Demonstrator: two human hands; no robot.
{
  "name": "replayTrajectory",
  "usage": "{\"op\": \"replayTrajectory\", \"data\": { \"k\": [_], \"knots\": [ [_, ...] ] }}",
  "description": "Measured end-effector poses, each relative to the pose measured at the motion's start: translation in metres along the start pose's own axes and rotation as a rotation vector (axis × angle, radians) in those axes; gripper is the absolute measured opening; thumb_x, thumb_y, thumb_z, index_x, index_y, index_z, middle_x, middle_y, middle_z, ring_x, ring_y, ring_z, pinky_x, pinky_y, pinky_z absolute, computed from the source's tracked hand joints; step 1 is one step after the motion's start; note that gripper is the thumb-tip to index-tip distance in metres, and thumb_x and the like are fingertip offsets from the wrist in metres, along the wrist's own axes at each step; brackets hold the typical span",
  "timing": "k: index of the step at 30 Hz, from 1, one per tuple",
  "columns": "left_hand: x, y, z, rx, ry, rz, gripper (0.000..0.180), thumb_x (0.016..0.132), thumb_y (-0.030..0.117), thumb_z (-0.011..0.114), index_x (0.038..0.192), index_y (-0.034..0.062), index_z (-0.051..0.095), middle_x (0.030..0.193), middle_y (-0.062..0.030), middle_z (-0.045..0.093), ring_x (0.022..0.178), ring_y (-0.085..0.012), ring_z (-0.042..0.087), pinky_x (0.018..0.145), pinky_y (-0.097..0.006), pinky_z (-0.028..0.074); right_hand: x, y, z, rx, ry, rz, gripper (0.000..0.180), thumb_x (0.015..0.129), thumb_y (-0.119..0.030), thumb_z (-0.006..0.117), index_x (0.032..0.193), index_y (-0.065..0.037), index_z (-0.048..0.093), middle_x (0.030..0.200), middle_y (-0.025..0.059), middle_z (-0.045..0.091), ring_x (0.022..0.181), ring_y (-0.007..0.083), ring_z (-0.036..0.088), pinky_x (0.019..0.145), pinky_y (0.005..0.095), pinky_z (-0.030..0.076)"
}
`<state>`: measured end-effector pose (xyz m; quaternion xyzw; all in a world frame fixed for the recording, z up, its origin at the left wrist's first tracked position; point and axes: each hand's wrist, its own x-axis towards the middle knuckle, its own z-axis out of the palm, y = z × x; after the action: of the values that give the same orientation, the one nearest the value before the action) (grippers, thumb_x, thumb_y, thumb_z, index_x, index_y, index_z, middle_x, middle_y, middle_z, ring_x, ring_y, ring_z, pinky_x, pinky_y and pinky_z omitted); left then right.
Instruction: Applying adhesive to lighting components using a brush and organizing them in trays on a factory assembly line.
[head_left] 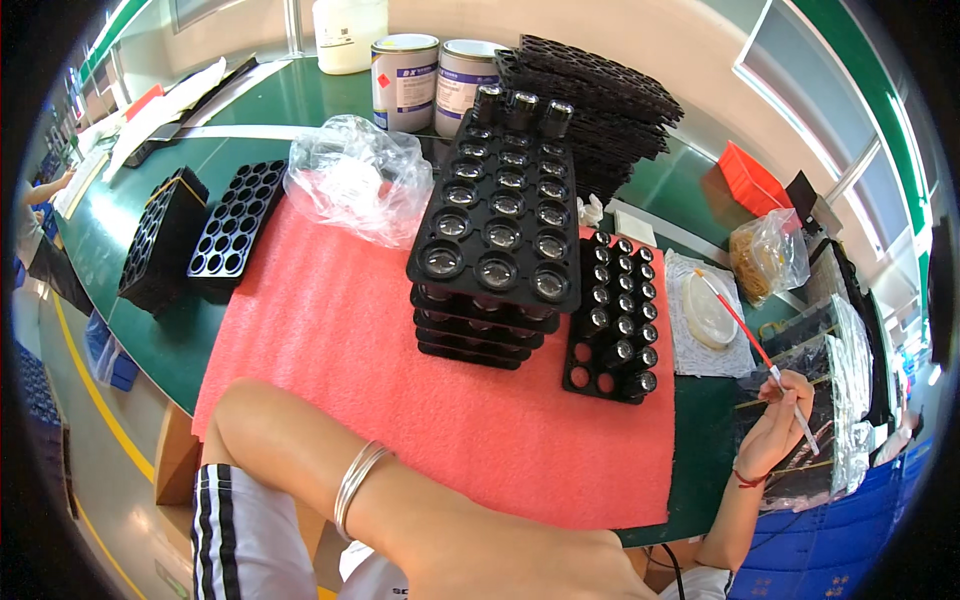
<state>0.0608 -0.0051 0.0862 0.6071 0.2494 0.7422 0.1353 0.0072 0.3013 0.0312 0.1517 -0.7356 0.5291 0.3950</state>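
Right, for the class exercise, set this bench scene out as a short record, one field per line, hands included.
Right hand: holds a slender red-handled tool
Left forearm: crosses low in view, wearing silver bangles; fingers not visible
Centre: stack of black trays, top one filled with round clear-faced pieces
Right of stack: smaller black tray, three near-left sockets empty
Surface beneath both: red sheet
Near the tool: round pale dish on a cloth
Behind: two tins, clear plastic bag
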Motion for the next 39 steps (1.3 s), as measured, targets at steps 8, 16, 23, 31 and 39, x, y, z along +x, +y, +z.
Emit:
{"op": "replayTrajectory", "data": {
  "k": [8,16,23,31,39],
  "knots": [
    [0.001,0.002,0.0,-0.159,0.022,0.004,0.096,0.063,0.064,0.06,0.119,-0.0123,0.043,0.092,-0.0235,0.061,0.072,-0.0331,0.063,0.059,-0.032,0.05,-0.001,0.001,-0.001,-0.003,0.003,0.02,0.02,0.092,-0.017,0.042,0.091,0.0,0.051,0.09,0.0092,0.05,0.074,0.0134,0.047,0.065,0.0248,0.038],
    [0.004,0.002,0.001,0.023,0.037,0.016,0.096,0.06,0.064,0.061,0.117,-0.0107,0.045,0.095,-0.0226,0.061,0.079,-0.0342,0.062,0.062,-0.034,0.051,0.001,0.0,-0.001,-0.005,0.003,0.01,0.02,0.092,-0.017,0.041,0.091,0.0,0.051,0.09,0.0094,0.05,0.074,0.0134,0.047,0.066,0.0249,0.039],
    [-0.002,-0.008,0.003,0.051,0.089,0.068,0.098,0.056,0.066,0.062,0.116,-0.0107,0.046,0.098,-0.0236,0.061,0.086,-0.0354,0.062,0.067,-0.035,0.052,0.0,0.002,-0.001,-0.019,-0.027,0.006,0.02,0.092,-0.016,0.041,0.091,0.001,0.051,0.089,0.0094,0.05,0.074,0.0131,0.046,0.065,0.0244,0.038],
    [0.004,0.0,-0.006,0.034,-0.052,-0.087,0.097,0.059,0.07,0.058,0.117,-0.0074,0.047,0.1,-0.0208,0.061,0.083,-0.035,0.062,0.067,-0.036,0.051,-0.002,-0.001,-0.001,-0.027,-0.018,0.02,0.019,0.092,-0.014,0.04,0.092,0.001,0.052,0.09,0.0091,0.051,0.073,0.0127,0.046,0.065,0.0239,0.037],
    [-0.039,-0.051,-0.024,0.38,-0.182,-0.459,0.04,0.076,0.031,0.057,0.103,0.0008,0.055,0.088,-0.0136,0.057,0.075,-0.0285,0.058,0.064,-0.036,0.047,0.005,-0.001,0.0,-0.037,-0.055,-0.005,0.02,0.092,-0.016,0.043,0.09,0.0,0.053,0.084,0.0075,0.052,0.07,0.0121,0.047,0.064,0.0237,0.039]
  ]
}}
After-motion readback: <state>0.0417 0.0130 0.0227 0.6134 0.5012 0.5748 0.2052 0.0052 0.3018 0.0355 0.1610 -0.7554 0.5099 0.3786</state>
